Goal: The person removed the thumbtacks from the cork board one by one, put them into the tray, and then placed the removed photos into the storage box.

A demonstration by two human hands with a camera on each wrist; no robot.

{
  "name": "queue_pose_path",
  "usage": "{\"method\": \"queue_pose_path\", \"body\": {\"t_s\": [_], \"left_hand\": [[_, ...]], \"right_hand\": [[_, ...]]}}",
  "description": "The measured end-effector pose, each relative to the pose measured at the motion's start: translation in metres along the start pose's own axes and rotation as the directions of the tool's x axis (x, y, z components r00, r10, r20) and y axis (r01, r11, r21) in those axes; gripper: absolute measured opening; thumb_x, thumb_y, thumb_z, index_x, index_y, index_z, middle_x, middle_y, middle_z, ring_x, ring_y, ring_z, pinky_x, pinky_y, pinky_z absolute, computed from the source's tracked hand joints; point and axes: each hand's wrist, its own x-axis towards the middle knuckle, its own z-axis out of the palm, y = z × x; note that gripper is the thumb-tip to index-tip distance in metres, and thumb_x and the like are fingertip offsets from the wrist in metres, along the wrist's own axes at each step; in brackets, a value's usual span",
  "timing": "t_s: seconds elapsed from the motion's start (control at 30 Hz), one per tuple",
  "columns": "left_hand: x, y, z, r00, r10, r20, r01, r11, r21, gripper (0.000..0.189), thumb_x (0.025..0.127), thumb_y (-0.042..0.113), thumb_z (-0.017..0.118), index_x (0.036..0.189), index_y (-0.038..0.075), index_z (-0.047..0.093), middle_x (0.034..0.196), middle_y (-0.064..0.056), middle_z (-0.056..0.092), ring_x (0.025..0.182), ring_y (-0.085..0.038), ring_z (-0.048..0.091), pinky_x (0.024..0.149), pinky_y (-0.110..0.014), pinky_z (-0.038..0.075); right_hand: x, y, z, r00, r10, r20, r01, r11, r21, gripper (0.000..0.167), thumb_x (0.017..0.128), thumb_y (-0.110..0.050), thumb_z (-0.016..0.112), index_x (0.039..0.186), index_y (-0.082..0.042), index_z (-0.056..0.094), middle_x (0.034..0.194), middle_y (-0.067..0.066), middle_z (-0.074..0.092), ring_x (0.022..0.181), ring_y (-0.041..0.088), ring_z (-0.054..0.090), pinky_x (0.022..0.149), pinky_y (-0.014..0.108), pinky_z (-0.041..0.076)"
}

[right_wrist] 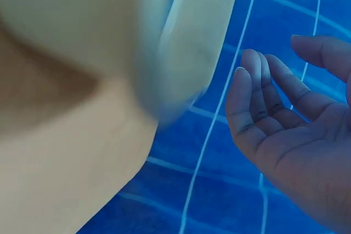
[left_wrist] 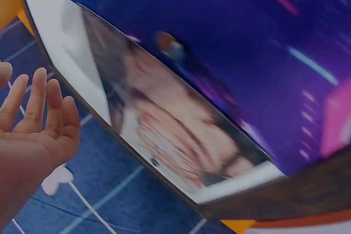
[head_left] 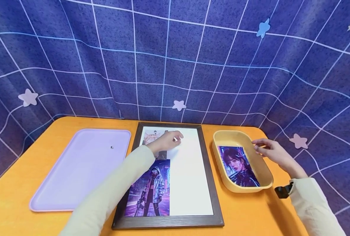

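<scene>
At left, tray [head_left: 83, 170] with stud [head_left: 112, 147]. Next, board [head_left: 189, 183] bearing cat print [head_left: 152, 135] and purple print [head_left: 154, 193]; brush from left sleeve [head_left: 116, 186] could skew purple print. Left hand [head_left: 169, 140] over board, empty, fingers loosely bent. In bin [head_left: 242, 189], portrait [head_left: 238, 167]; snagging on rim could crease it. Right hand [head_left: 272, 152] beside rim, empty, fingers relaxed.

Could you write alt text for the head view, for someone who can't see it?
A person's left hand is over a dark-framed white board bearing pictures; the right hand is at a yellow bin holding another picture. A purple tray lies left of the board.
</scene>
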Motion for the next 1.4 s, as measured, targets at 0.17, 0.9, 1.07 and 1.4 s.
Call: {"method": "queue_pose_path", "body": {"t_s": [0.17,0.9,1.07,1.4], "left_hand": [[-0.006,-0.014,-0.007,0.999,-0.047,-0.025,0.047,0.999,0.014,0.029,0.088,0.008,0.050,0.114,-0.003,0.054,0.103,-0.018,0.064,0.093,-0.028,0.060,0.085,-0.037,0.047],[-0.031,-0.052,-0.029,0.928,-0.275,-0.250,0.321,0.933,0.163,0.035,0.082,0.012,0.054,0.117,0.006,0.054,0.107,-0.012,0.064,0.101,-0.031,0.059,0.083,-0.046,0.045],[-0.034,-0.059,-0.030,0.922,-0.267,-0.281,0.337,0.911,0.238,0.035,0.081,0.013,0.057,0.116,0.007,0.056,0.104,-0.010,0.064,0.099,-0.032,0.058,0.082,-0.047,0.045],[-0.032,-0.065,-0.029,0.923,-0.236,-0.304,0.339,0.874,0.349,0.032,0.081,0.016,0.060,0.112,0.010,0.058,0.098,-0.010,0.062,0.095,-0.036,0.057,0.078,-0.050,0.045]], "right_hand": [[0.006,-0.018,0.013,0.998,-0.067,0.008,0.067,0.997,0.025,0.032,0.092,-0.016,0.052,0.116,0.005,0.054,0.093,-0.004,0.061,0.075,0.003,0.057,0.066,0.026,0.051],[0.034,-0.095,0.089,0.942,-0.323,0.091,0.328,0.944,-0.043,0.022,0.084,-0.002,0.059,0.105,0.002,0.061,0.087,0.009,0.062,0.080,0.021,0.059,0.068,0.025,0.050],[0.040,-0.110,0.102,0.938,-0.320,0.132,0.332,0.941,-0.073,0.024,0.084,-0.005,0.060,0.107,0.000,0.060,0.087,0.008,0.061,0.077,0.017,0.056,0.064,0.023,0.049],[0.055,-0.131,0.126,0.905,-0.379,0.195,0.414,0.890,-0.193,0.024,0.082,-0.008,0.061,0.105,-0.001,0.061,0.085,0.006,0.060,0.071,0.013,0.054,0.063,0.020,0.046]]}}
